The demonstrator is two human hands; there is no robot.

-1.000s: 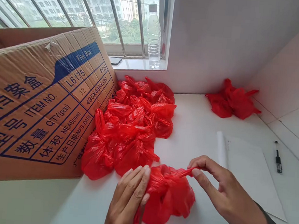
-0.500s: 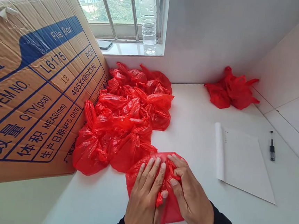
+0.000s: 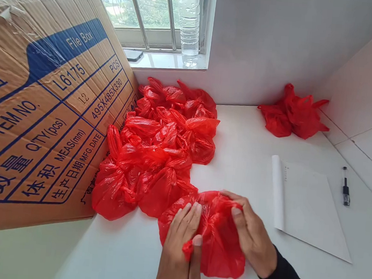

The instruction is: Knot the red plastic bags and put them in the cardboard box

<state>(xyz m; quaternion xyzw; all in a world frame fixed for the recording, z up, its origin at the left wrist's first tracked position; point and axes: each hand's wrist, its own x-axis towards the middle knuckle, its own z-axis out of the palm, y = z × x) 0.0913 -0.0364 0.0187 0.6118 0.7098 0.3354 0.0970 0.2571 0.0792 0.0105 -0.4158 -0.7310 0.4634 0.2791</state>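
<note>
A red plastic bag (image 3: 219,242) lies crumpled at the near edge of the white table (image 3: 242,162). My left hand (image 3: 179,247) rests on its left side, fingers together, with the thumb pinching a twisted red end of the bag. On the bag's right side my right hand (image 3: 252,238) is curled, gripping the plastic near the top. Just behind and to the left sits a heap of several tied red bags (image 3: 158,154).
A large cardboard file box (image 3: 46,101) leans at the left against the heap. Two more red bags (image 3: 292,114) lie in the far right corner. A sheet of paper (image 3: 307,206) and a pen (image 3: 346,192) lie at right. A water bottle (image 3: 189,22) stands on the window sill.
A second ago my right hand pulled a bag handle out to the right; both hands then came together on the bag, and now the left thumb pinches a twisted end.
</note>
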